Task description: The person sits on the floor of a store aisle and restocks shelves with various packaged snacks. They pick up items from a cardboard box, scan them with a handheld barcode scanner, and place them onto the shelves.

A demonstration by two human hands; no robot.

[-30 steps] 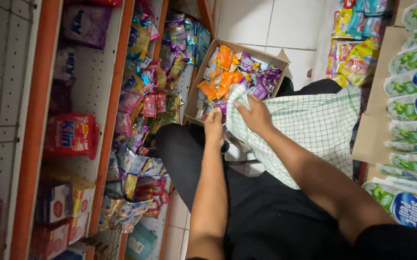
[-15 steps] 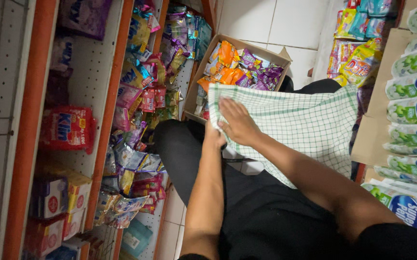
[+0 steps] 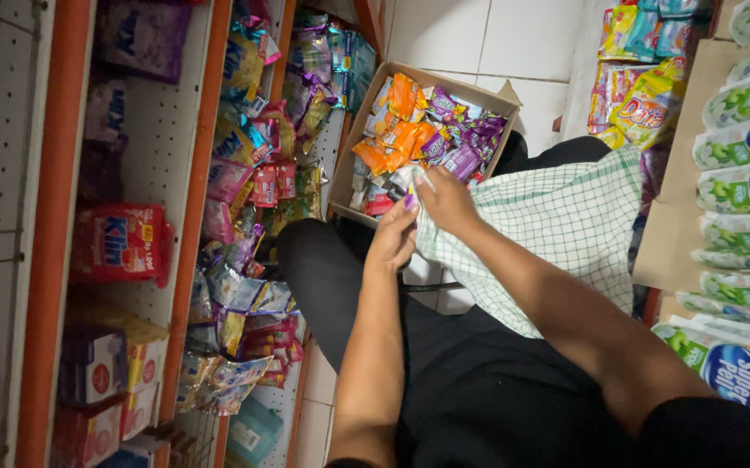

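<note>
The checked cloth (image 3: pixel 557 225) is lying across the person's lap, its corner reaching the cardboard box's (image 3: pixel 353 156) near edge. Both the right hand (image 3: pixel 446 201) and left hand (image 3: pixel 392 238) are pinching that corner, hemmed between shelves.

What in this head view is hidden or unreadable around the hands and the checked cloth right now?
- Left hand: fingertips tucked under the green-and-white checked cloth, so its grip is unclear.
- Right hand: bunches the cloth's corner; the palm side faces away.
- Brown cardboard box of orange and purple sachets: near edge covered by both hands and the cloth.
- Right-side green bottles: cut off by the frame edge.
</note>
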